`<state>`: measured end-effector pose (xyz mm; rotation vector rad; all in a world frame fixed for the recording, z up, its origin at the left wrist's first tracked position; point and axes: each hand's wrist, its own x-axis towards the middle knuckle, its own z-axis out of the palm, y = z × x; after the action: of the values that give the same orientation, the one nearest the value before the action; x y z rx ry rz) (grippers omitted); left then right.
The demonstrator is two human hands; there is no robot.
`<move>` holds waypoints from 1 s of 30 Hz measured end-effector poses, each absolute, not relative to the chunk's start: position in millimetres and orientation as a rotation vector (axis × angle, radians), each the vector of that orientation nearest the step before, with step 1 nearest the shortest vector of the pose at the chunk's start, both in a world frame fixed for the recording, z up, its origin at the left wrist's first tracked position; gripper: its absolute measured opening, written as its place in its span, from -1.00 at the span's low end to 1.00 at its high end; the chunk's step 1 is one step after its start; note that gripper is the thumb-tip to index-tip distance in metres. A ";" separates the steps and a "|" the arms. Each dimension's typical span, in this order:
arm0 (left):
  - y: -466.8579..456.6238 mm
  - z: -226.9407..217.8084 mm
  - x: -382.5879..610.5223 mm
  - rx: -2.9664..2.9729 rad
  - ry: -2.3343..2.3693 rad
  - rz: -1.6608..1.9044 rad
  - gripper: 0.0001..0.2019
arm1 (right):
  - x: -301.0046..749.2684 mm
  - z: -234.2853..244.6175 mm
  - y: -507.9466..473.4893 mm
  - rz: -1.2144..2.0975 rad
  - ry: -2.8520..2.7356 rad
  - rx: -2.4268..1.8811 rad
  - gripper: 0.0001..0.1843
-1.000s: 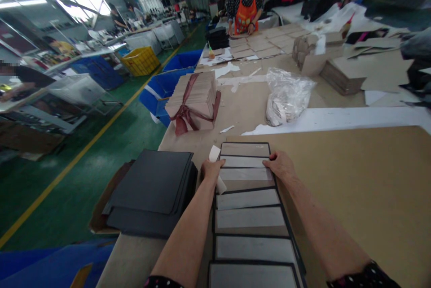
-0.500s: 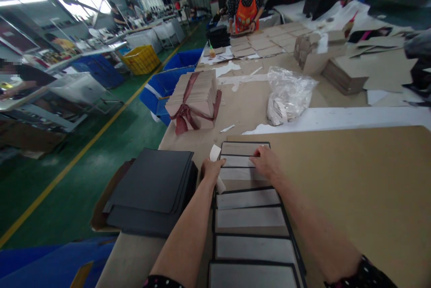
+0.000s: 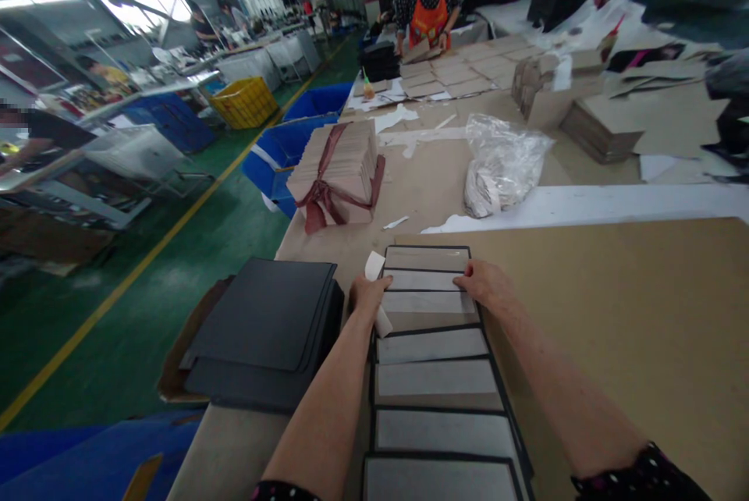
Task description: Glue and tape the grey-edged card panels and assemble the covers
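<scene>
A row of overlapping black-edged panels [image 3: 441, 432] with pale strips across them runs away from me along the table. My left hand [image 3: 368, 294] is closed round a curled white paper strip [image 3: 374, 264] at the row's left edge, its thumb on a panel near the far end. Across from it, my right hand [image 3: 483, 282] has its fingers curled together, the tips touching the right end of the pale strip [image 3: 421, 280] on that panel. Whether anything is pinched there is hidden. Left of my left forearm lies a stack of black sheets [image 3: 263, 314].
A tied bundle of beige boards [image 3: 339, 165] stands beyond the black stack. Clear plastic wrap [image 3: 503, 165] lies farther right, and a large brown board [image 3: 614, 329] covers the right side. Blue bins [image 3: 266, 165] adjoin the table's left edge. A person in an orange apron [image 3: 430, 13] works at the far end.
My right hand has slid right along the pale strip to the panel's right edge. My left hand stays in place. The far person's board has been tilted up.
</scene>
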<state>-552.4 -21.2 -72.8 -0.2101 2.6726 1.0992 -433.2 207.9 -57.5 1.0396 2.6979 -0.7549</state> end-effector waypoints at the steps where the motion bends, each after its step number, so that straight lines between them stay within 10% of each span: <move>1: -21.3 -73.3 -552.5 -0.211 2.675 1.100 -0.62 | -427.5 -58.7 212.5 -0.776 2.691 1.058 -0.78; 30: -81.5 -79.3 -463.6 0.118 2.818 1.043 -0.77 | -327.0 -76.1 152.6 -1.695 2.581 1.320 -0.67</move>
<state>-463.6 -81.5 -79.3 0.1176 2.8180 1.0427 -327.0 152.6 -76.1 1.3201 2.5810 -1.6948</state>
